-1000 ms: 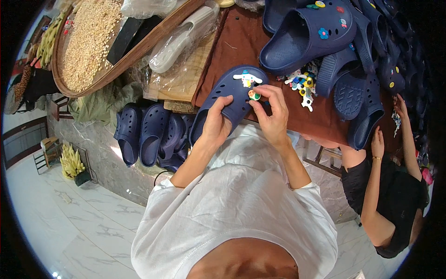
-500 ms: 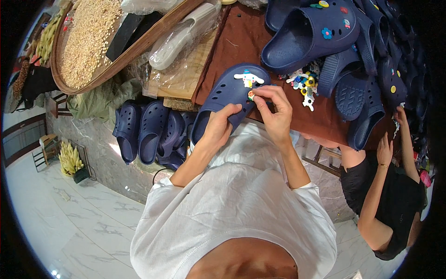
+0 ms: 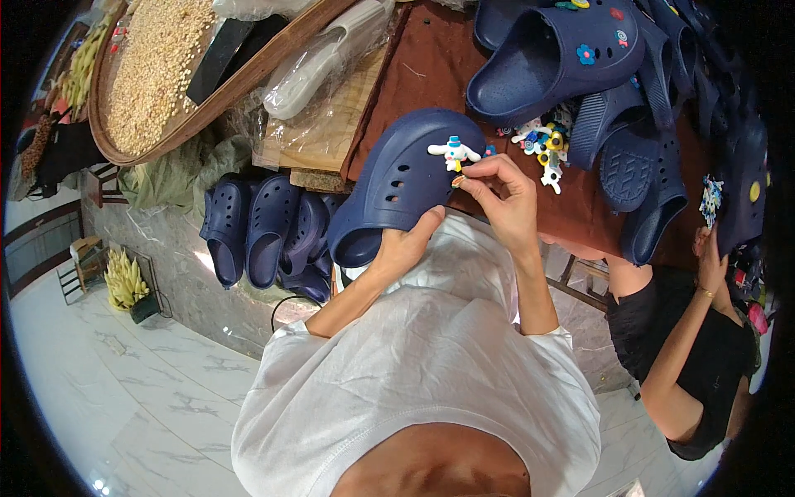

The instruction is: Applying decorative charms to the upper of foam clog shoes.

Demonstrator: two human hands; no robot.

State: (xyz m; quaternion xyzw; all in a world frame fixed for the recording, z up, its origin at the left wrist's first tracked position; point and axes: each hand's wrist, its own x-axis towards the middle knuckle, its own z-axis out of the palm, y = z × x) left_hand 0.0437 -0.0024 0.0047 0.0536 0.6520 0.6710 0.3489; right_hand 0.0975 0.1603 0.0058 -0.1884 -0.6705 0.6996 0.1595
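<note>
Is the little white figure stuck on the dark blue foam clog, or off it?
On. The small white figure charm sits on top of the dark blue foam clog, by its holes.

Shoe-decorating workshop: piled navy clogs (image 3: 571,58), charms (image 3: 538,145).

1. Brown table top (image 3: 431,74), upper centre of view, runs to the right edge.
2. On it, upper right: pile of navy clogs (image 3: 555,58), some w/ small colourful charms fixed on.
3. Loose charms (image 3: 538,145), multicolour, heaped on the brown top just below the big clog.
4. Left part: clear plastic bag w/ pale clog (image 3: 319,62) on a wooden board (image 3: 331,137).
5. Round woven tray (image 3: 149,83) w/ pale grain, far left, overhangs the edge.
6. Lower stone ledge (image 3: 182,273): row of navy clogs (image 3: 265,236) standing side by side.
7. White marble floor (image 3: 124,398) below.
</note>
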